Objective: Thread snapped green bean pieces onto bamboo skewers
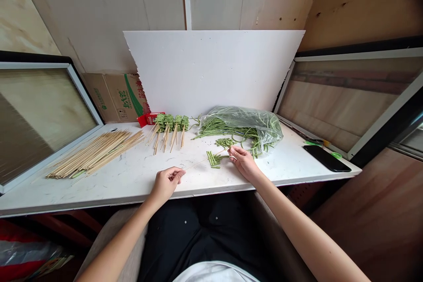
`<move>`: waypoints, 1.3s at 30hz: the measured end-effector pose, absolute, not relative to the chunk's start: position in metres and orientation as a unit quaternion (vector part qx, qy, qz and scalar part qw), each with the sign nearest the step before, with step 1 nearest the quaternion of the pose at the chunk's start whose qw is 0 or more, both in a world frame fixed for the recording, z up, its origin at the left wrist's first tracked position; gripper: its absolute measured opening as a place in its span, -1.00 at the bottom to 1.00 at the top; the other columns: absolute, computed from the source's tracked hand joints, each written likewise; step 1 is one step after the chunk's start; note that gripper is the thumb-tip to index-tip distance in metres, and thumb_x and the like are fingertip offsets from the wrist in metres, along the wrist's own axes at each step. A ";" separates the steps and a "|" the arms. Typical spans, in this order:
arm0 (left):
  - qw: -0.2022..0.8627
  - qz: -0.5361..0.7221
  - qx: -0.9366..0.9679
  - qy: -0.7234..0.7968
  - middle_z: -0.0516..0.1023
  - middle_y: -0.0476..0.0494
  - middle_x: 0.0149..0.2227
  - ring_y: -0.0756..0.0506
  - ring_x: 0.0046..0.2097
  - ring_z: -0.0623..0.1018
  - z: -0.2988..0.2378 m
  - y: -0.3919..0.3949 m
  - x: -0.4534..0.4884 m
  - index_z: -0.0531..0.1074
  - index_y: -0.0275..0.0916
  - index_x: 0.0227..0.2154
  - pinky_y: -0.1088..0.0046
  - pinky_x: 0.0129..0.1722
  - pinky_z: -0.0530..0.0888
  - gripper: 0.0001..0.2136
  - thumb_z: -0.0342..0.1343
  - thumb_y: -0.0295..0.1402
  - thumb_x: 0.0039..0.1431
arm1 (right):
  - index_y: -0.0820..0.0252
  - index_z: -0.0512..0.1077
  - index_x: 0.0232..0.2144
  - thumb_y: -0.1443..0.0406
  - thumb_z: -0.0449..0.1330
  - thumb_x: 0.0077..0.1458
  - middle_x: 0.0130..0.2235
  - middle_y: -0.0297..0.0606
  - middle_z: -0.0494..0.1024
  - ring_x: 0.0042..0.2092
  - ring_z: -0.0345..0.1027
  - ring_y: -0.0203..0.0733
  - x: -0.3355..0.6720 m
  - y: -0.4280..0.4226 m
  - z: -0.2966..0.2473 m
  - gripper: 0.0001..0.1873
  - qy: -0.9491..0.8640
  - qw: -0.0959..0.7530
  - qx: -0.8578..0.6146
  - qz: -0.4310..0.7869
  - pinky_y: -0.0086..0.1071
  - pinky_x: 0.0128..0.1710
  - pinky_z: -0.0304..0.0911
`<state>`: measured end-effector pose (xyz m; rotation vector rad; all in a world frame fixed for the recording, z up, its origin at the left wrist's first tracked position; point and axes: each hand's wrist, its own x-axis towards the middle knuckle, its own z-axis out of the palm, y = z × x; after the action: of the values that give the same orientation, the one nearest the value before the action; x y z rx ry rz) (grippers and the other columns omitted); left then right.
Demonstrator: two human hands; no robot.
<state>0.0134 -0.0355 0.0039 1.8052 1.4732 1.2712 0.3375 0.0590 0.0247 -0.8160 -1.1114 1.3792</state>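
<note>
A thin bamboo skewer (201, 161) slants across the front of the white table. Its near end is pinched between the thumb and fingers of my left hand (168, 181). My right hand (243, 161) has its fingertips closed at the skewer's other end; whether a bean piece is also between them I cannot tell. Just left of my right hand, short cut pieces of long bean (214, 159) lie on the table. Behind them is a small heap of more cut pieces (224, 142). A clear plastic bag (269, 125) of whole long beans (214, 127) lies farther back.
Many loose skewers (95, 154) lie in a pile at the left. Several bundles of skewered beans (172, 122) rest at the back, beside a red packet (148, 119) and a cardboard box (115, 97). A black phone (325, 157) lies at the right, near the front edge.
</note>
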 end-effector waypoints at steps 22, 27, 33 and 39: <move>0.200 0.456 0.680 0.539 0.50 -0.04 -0.59 0.00 -0.54 0.42 0.003 -0.035 0.012 0.63 -0.27 -0.36 0.51 -0.49 0.36 -0.66 0.16 -0.09 0.29 | 0.09 0.65 -0.29 0.04 0.54 -0.16 -0.21 -0.21 0.61 -0.12 0.45 -0.10 0.336 0.060 0.024 -0.60 -0.443 0.569 -0.366 0.589 -0.37 -0.26 0.39; 0.187 0.451 0.686 0.539 0.51 -0.05 -0.58 -0.02 -0.51 0.46 0.002 -0.035 0.012 0.63 -0.27 -0.38 0.50 -0.44 0.39 -0.67 0.16 -0.10 0.29 | 0.09 0.66 -0.30 0.07 0.55 -0.17 -0.23 -0.23 0.62 -0.17 0.45 -0.16 0.336 0.060 0.022 -0.63 -0.433 0.570 -0.368 0.594 -0.37 -0.23 0.38; 0.184 0.457 0.682 0.540 0.51 -0.05 -0.58 -0.02 -0.52 0.46 0.001 -0.035 0.012 0.63 -0.27 -0.37 0.50 -0.46 0.39 -0.67 0.16 -0.10 0.29 | 0.09 0.64 -0.30 0.04 0.54 -0.18 -0.20 -0.19 0.64 -0.13 0.48 -0.09 0.336 0.060 0.023 -0.60 -0.443 0.572 -0.372 0.582 -0.32 -0.22 0.39; 0.194 0.458 0.679 0.539 0.50 -0.04 -0.59 -0.02 -0.53 0.46 0.002 -0.035 0.013 0.63 -0.27 -0.37 0.51 -0.47 0.39 -0.68 0.17 -0.11 0.29 | 0.07 0.59 -0.24 -0.07 0.43 -0.05 -0.16 -0.18 0.59 -0.09 0.45 -0.07 0.337 0.060 0.022 -0.56 -0.484 0.563 -0.372 0.557 -0.35 -0.25 0.37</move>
<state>0.0129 -0.0346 0.0020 1.9050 1.5117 1.2848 0.3369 0.0604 0.0216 -0.8746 -1.1395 1.3113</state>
